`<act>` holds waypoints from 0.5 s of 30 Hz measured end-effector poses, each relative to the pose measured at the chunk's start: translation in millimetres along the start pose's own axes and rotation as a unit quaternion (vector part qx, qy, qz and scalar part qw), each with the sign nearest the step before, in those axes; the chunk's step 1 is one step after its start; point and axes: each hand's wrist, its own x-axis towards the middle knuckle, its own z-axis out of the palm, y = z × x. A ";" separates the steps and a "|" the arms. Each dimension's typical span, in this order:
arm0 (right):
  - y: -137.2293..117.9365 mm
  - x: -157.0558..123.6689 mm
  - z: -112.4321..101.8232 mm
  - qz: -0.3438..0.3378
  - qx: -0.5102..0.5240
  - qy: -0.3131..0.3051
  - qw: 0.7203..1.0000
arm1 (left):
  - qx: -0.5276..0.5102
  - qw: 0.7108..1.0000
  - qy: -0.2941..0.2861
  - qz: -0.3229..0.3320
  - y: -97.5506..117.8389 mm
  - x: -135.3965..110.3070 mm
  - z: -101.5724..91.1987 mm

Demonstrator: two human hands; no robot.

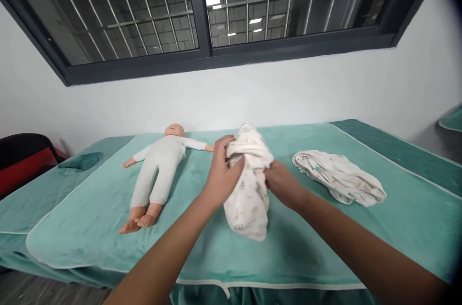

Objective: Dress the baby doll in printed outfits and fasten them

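Both my hands hold up a white patterned baby garment [249, 194] above the middle of the teal mat [90, 218]. My left hand [222, 170] is closed on the garment's upper left part. My right hand [281, 182] grips its right side, fingers partly hidden in the cloth. A baby doll [159, 170] in a white bodysuit lies on its back to the left of my hands, arms spread, feet toward me.
A second crumpled white patterned cloth [339, 177] lies on the mat to the right. The table [415, 160] stands against a white wall under a barred window [216, 2]. A red and black object [25, 160] sits at the far left.
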 end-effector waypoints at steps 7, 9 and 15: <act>8.8 -11.4 -10.9 0.001 0.051 -0.107 0.993 | 0.233 0.948 -0.092 0.195 -22.5 -40.6 -2.0; 16.6 -6.8 -14.4 0.009 0.007 -0.177 0.984 | 0.286 0.933 -0.054 0.210 -32.9 -54.3 -14.6; 61.7 25.9 -39.8 0.026 -0.026 -0.108 0.993 | 0.430 0.888 0.029 0.164 -84.3 -147.1 -96.7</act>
